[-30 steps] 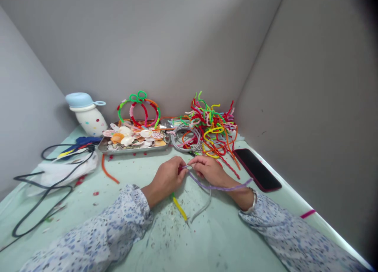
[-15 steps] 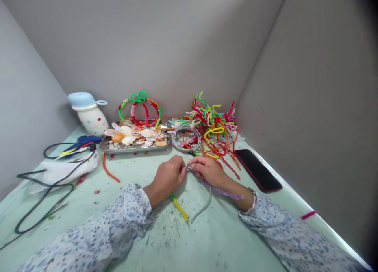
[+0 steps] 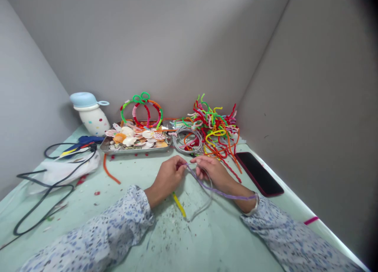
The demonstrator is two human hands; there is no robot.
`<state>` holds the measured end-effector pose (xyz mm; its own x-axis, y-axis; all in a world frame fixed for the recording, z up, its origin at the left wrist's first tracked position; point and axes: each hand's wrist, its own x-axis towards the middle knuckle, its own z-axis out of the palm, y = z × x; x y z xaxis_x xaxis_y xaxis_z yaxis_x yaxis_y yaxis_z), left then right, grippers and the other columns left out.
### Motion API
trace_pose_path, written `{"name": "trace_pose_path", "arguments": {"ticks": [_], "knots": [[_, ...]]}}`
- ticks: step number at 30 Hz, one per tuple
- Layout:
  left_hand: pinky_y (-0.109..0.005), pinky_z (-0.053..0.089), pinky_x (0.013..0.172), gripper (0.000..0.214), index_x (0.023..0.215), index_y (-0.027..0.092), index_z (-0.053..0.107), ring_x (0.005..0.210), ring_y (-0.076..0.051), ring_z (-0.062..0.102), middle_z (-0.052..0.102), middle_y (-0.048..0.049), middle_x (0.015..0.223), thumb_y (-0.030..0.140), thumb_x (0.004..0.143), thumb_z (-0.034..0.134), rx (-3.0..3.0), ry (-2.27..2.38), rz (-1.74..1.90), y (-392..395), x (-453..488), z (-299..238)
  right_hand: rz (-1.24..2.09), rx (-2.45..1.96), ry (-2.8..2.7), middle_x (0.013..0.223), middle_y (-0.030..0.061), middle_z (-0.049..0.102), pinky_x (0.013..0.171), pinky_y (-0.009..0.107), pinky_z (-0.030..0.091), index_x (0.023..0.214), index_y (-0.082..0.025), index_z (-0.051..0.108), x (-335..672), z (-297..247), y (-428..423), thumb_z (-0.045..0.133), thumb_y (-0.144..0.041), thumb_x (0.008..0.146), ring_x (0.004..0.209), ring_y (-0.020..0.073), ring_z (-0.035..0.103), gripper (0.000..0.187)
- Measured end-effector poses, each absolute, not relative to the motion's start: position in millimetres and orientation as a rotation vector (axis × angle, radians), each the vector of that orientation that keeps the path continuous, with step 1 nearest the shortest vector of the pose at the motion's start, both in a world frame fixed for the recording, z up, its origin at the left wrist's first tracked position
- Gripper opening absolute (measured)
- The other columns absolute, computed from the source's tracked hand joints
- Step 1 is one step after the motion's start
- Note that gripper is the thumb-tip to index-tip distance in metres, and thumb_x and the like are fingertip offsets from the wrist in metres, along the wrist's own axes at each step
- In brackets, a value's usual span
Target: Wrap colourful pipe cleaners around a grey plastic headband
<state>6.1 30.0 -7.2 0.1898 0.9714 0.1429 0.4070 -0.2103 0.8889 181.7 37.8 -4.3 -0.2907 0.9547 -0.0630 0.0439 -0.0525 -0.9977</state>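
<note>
From where I stand, the left hand (image 3: 169,174) pinches the near end of a long purple fuzzy craft stem (image 3: 218,192) between thumb and finger. The right hand (image 3: 217,173) is close beside it, fingers curled near a thin grey wire (image 3: 203,210); whether they grip it, I cannot tell. A short yellow fuzzy piece (image 3: 179,205) shows below the left hand. I would judge the work is partway: the purple tail hangs loose across the right wrist, and much wire looks bare.

The left hand (image 3: 169,174) hides one end of the yellow pipe cleaner (image 3: 179,205).
</note>
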Motion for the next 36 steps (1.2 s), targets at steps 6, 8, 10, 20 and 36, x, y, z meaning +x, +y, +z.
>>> {"name": "trace_pose_path", "arguments": {"ticks": [6, 8, 10, 20, 36], "knots": [[-0.021, 0.042, 0.047, 0.014, 0.084, 0.014, 0.056, 0.049, -0.010, 0.055, 0.058, 0.0021, 0.060, 0.027, 0.077, 0.058, 1.371, 1.158, 1.021, 31.6, 9.8, -4.5, 1.441, -1.085, -1.420, 0.068, -0.0002, 0.060, 0.049, 0.023, 0.035, 0.093, -0.016, 0.065, 183.5, -2.4, 37.9, 0.062, -0.040, 0.076, 0.056, 0.0110, 0.052, 0.029], [-0.020, 0.042, 0.047, 0.015, 0.084, 0.014, 0.056, 0.051, -0.010, 0.057, 0.059, 0.0019, 0.061, 0.027, 0.077, 0.059, 1.352, 1.136, 1.036, 30.8, 10.3, -4.7, 1.400, -1.082, -1.486, 0.069, 0.0007, 0.061, 0.053, 0.023, 0.037, 0.090, -0.015, 0.065, 183.1, -0.8, 36.2, 0.063, -0.043, 0.076, 0.059, 0.0116, 0.052, 0.031], [-0.020, 0.043, 0.046, 0.015, 0.083, 0.014, 0.056, 0.052, -0.010, 0.058, 0.060, 0.0017, 0.062, 0.027, 0.076, 0.060, 1.346, 1.119, 1.048, 29.4, 10.9, -5.6, 1.371, -1.098, -1.543, 0.068, 0.0004, 0.060, 0.053, 0.024, 0.037, 0.088, -0.015, 0.065, 182.5, 0.9, 34.6, 0.063, -0.044, 0.077, 0.059, 0.0115, 0.051, 0.031], [-0.019, 0.043, 0.046, 0.016, 0.082, 0.014, 0.056, 0.051, -0.010, 0.058, 0.065, -0.0015, 0.067, 0.028, 0.075, 0.062, 1.344, 1.072, 1.057, 26.0, 14.1, -13.1, 1.086, -1.169, -1.788, 0.072, 0.0021, 0.065, 0.058, 0.025, 0.044, 0.087, -0.016, 0.067, 178.1, 0.0, 34.4, 0.063, -0.026, 0.076, 0.064, 0.0140, 0.058, 0.016], [-0.019, 0.041, 0.046, 0.016, 0.077, 0.014, 0.055, 0.050, -0.010, 0.058, 0.062, 0.0000, 0.058, 0.026, 0.072, 0.066, 1.176, 0.997, 1.009, 23.3, 14.6, -2.6, 0.919, -1.113, -1.842, 0.072, 0.0015, 0.066, 0.061, 0.026, 0.044, 0.087, -0.019, 0.069, 183.5, -9.8, 36.8, 0.060, -0.028, 0.080, 0.065, 0.0151, 0.058, 0.014]]}}
